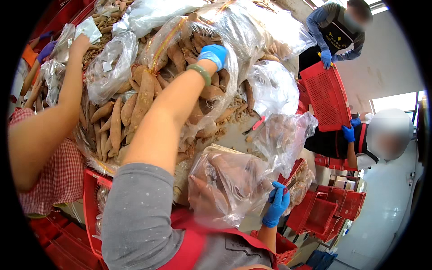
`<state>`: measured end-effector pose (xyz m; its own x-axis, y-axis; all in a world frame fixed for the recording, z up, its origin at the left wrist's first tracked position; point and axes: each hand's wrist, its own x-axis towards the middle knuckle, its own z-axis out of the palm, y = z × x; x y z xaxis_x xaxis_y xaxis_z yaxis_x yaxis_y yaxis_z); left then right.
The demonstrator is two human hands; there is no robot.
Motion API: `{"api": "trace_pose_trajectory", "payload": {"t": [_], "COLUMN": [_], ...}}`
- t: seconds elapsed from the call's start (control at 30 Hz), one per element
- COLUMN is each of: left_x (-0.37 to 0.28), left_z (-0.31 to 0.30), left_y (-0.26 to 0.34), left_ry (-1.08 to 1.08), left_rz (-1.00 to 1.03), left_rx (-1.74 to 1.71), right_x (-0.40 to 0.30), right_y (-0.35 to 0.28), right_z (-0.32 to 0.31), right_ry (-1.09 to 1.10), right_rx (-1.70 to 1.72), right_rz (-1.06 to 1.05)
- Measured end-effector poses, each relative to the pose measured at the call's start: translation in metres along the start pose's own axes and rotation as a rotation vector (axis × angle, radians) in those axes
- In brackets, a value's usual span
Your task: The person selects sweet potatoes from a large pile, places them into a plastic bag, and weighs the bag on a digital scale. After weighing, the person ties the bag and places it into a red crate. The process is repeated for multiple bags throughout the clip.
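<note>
My left hand (213, 55), in a blue glove with a green bangle at the wrist, reaches into the mouth of a translucent woven sack (236, 37) of sweet potatoes (177, 57). Its fingertips are hidden there, so its grip cannot be told. Lower right, my right hand (277, 204), also blue-gloved, has its fingers closed around what looks like a small knife (286, 191); only a reddish bit and a thin dark blade show. Beside that hand, a clear plastic bag (229, 182) holds large sweet potatoes. A pink-handled knife (258, 123) lies on the worktable (236, 135).
Loose sweet potatoes (116, 126) and crumpled plastic bags (109, 67) crowd the left. A co-worker's bare arm (64, 104) reaches in there. At right, two people hold a red perforated crate (325, 98) between them. Red crates (320, 216) stand lower right; another red crate (89, 206) is lower left.
</note>
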<state>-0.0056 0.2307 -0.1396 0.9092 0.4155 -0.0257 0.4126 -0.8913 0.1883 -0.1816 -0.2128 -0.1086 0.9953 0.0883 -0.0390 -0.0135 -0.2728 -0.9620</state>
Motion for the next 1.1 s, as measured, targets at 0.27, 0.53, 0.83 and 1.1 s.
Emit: {"api": "trace_pose_trajectory", "payload": {"t": [0.27, 0.53, 0.83, 1.1], "left_x": [-0.197, -0.383, -0.46, -0.458], "left_z": [-0.018, -0.023, -0.036, -0.05], "left_y": [-0.072, -0.035, 0.032, 0.047], "left_ry": [0.012, 0.065, 0.381, 0.68], "left_rz": [-0.332, -0.509, -0.246, -0.224], "left_rx": [-0.936, -1.861, -1.571, -1.232], "right_x": [0.007, 0.011, -0.026, -0.035], "right_y": [-0.004, -0.04, -0.127, -0.131], "right_z": [-0.008, 0.02, 0.088, 0.108], "right_ry": [-0.007, -0.256, -0.493, -0.448], "right_rx": [0.137, 0.343, -0.328, -0.358], "right_rz": [-0.019, -0.151, -1.134, -1.278]}}
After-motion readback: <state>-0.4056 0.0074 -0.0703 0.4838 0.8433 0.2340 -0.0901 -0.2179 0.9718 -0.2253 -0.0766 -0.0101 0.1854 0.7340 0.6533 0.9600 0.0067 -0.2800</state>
